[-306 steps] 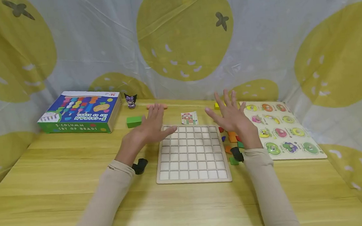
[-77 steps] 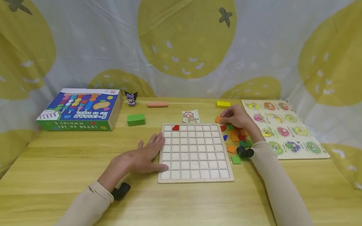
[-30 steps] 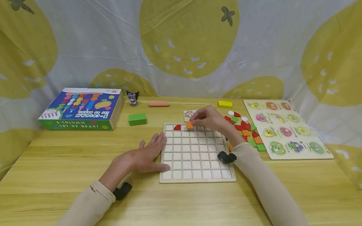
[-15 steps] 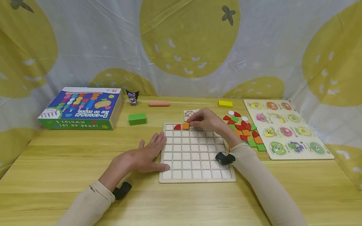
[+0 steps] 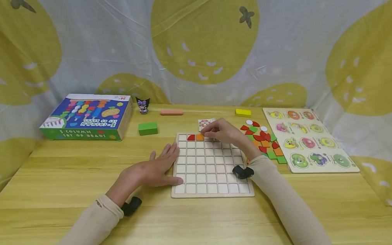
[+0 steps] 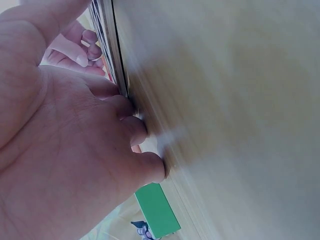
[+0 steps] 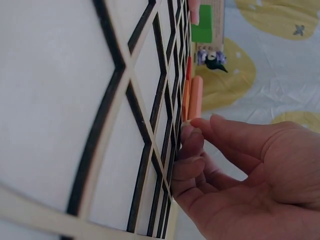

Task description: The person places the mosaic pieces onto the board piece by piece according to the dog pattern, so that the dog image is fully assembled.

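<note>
A pale wooden grid board (image 5: 207,168) lies on the table. My left hand (image 5: 153,172) rests along its left edge, fingers spread on the tabletop and thumb on the board. In the far row sits a red quarter-round tile (image 5: 191,137), with an orange square tile (image 5: 199,137) beside it on the right. Thumb and curled fingers of my right hand (image 5: 223,131) pinch the orange tile's right edge. In the right wrist view, the fingertips meet at the near end of that orange tile (image 7: 185,100); their exact contact is partly hidden.
Loose red, green, orange and white tiles (image 5: 266,143) lie right of the board, beside a fruit puzzle board (image 5: 309,139). A picture card (image 5: 206,124) lies behind the grid. Farther back are green (image 5: 148,128) and yellow blocks (image 5: 243,112), a pink stick, a figurine (image 5: 142,105) and a bead-set box (image 5: 87,116).
My right hand took the orange tile from the loose pile and carried it left to the far row. In the last half second it settled flat beside the red tile. My left hand stayed put.
</note>
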Available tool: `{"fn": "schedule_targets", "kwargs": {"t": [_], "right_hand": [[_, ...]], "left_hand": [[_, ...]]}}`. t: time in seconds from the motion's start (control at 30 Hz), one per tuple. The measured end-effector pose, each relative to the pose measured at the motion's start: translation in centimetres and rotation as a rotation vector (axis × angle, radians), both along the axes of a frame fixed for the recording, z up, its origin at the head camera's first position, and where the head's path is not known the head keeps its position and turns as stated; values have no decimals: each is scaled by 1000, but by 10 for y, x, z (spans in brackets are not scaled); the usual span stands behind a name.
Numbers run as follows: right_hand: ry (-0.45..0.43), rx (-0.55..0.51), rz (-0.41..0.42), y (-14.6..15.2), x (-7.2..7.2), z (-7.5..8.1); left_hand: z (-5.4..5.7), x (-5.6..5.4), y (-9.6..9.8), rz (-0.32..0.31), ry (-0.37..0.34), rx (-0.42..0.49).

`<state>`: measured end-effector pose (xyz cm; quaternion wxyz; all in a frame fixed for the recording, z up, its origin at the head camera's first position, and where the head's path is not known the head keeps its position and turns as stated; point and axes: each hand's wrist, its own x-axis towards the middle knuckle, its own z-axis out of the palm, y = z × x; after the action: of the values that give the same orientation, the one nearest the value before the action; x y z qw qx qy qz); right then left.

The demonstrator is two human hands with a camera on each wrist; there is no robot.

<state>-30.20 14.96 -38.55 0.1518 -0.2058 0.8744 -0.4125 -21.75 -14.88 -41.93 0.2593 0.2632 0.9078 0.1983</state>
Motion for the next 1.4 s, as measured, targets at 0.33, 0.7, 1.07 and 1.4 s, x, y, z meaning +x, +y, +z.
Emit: {"fn": "schedule_targets", "kwargs": {"t": [0.33,0.7,1.07,1.4], "right_hand": [[-7,10,37,5,2,2],[-28,-112,10,62,3,21],[-21,-93,-125,110,3,23],[40,-43,-276,141,-2,8]], "left_hand": [[1,1,-2,-11,2,4],[2,2,1,-19,15,17],[7,6,0,-11,1,28],[7,7,1,-17,7,34]]}}
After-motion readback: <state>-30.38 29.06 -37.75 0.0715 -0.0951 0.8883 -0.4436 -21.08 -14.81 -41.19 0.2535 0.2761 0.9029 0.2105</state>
